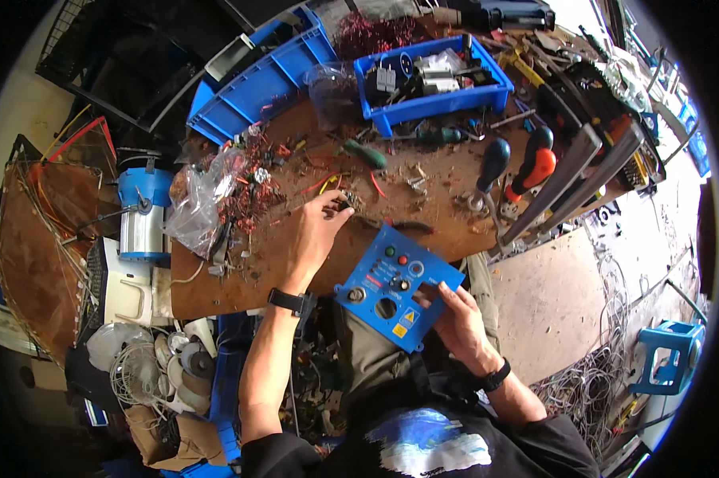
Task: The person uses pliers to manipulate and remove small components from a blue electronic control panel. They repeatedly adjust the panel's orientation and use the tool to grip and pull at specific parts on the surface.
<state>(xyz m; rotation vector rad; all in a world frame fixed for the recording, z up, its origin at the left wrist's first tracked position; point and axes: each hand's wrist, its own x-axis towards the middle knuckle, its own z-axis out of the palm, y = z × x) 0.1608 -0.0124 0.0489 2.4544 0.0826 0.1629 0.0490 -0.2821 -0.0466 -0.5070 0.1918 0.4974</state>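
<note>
My right hand [465, 325] grips the right edge of a blue metal control panel [373, 272], held tilted over my lap. The panel carries green and red buttons, knobs, a round hole, a rectangular cut-out and yellow warning labels. Over the front of the brown workbench [224, 283], my left hand [321, 221] has its fingers curled together at a small metallic bit; what exactly they hold is too small to make out. Just beyond the panel's top corner lies a dark-handled hand tool [407, 227], partly hidden. Short red and yellow wires [328, 182] lie past my left fingertips.
Farther back are a green-handled screwdriver [365, 154], a blue bin of parts [439, 103] and another blue bin [264, 80]. A clear plastic bag [196, 211] and tangled red wire lie left. Orange-handled [532, 162] and dark-handled tools stand right, beside upright metal bars [555, 185].
</note>
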